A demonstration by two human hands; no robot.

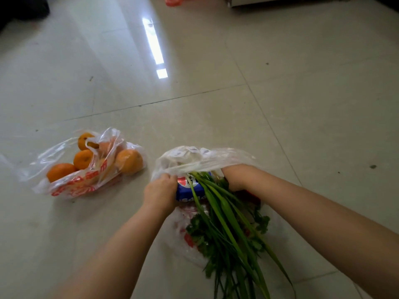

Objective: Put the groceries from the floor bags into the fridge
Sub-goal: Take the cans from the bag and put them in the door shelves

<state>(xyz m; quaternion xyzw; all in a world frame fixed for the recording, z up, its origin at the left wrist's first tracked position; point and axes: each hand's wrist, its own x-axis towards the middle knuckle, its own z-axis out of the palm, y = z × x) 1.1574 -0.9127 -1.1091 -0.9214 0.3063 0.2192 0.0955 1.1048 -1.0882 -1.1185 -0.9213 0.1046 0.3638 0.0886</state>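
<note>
A clear plastic bag (203, 158) lies on the tiled floor in front of me. Green onions and leafy herbs (224, 223) spill out of its mouth toward me, over a blue and red carton (190, 190). My left hand (159, 190) is closed on the bag's left rim, next to the carton. My right hand (235, 178) reaches into the bag's mouth at the right, with its fingers hidden inside the plastic. A second bag with red print (71, 186) sits to the left and holds several oranges (129, 160).
A red plastic bag (172, 0) lies at the far top edge. A white appliance base (265, 1) stands at the top right. A dark object (21, 9) fills the top left corner. Glossy floor tiles (302, 93) stretch between them.
</note>
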